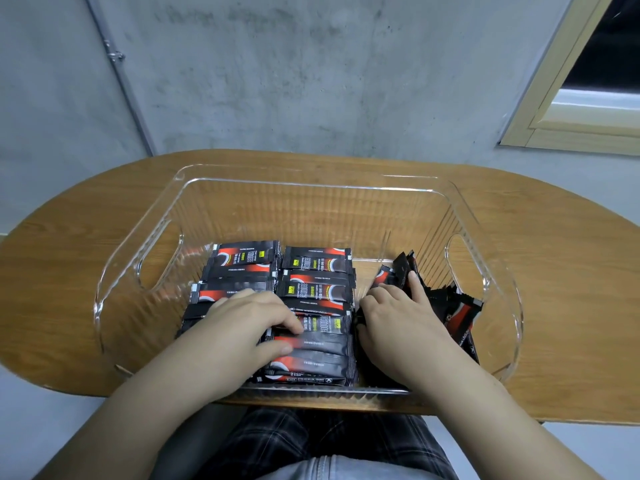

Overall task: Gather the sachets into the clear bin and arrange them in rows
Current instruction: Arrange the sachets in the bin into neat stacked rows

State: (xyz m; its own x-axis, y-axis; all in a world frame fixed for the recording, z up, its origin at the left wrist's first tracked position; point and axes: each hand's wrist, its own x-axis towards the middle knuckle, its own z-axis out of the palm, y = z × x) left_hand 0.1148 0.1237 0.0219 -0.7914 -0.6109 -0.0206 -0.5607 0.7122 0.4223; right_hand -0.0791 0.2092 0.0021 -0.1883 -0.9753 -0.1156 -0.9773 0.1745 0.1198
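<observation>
The clear bin (311,188) stands on the wooden table, holding several black-and-red sachets. Two flat rows fill its left and middle: a left row (239,268) and a middle row (317,289). A loose, tilted bunch of sachets (457,313) leans against the bin's right wall. My left hand (249,317) lies palm down across the near ends of both rows, fingertips pressing a middle-row sachet. My right hand (398,317) is inside the bin's right part, fingers wrapped around the loose bunch, index finger stretched along an upright sachet (401,268).
The oval wooden table (69,254) runs to a grey concrete wall behind. A window frame (571,109) is at the upper right. The bin's far half shows bare floor. My lap in checked fabric is below the table's near edge.
</observation>
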